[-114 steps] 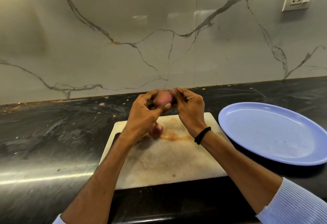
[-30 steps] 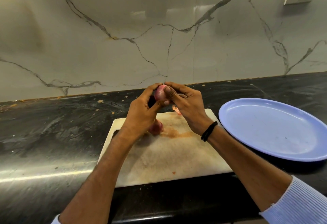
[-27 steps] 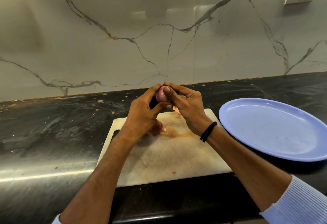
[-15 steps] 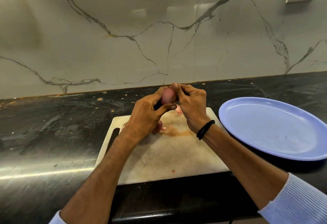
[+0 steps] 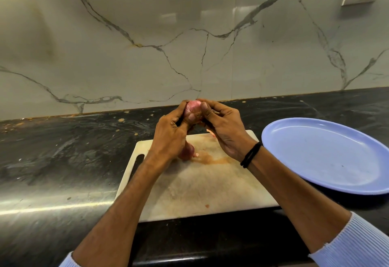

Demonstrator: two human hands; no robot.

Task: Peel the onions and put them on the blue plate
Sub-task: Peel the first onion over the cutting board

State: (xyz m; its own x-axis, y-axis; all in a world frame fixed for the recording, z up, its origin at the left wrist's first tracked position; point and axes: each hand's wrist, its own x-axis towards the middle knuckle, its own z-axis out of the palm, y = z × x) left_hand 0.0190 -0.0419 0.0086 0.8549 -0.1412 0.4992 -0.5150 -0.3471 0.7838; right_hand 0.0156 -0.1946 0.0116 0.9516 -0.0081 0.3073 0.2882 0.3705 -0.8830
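Peeling step: left hand (image 5: 168, 138) grips onion (image 5: 192, 107), right hand (image 5: 225, 132) pinches its skin. Next: strip skin clean, move to plate (image 5: 315, 155). 2nd onion (image 5: 187, 154) waits on board (image 5: 200, 182).

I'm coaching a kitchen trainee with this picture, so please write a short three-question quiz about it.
1. True or false: two peeled onions lie on the blue plate.
2. What holds the raised onion: A one hand, B both hands, C nothing?
3. Fill in: the second onion lies on the ____.
Key: 1 false. 2 B, the left hand and the right hand. 3 cutting board.
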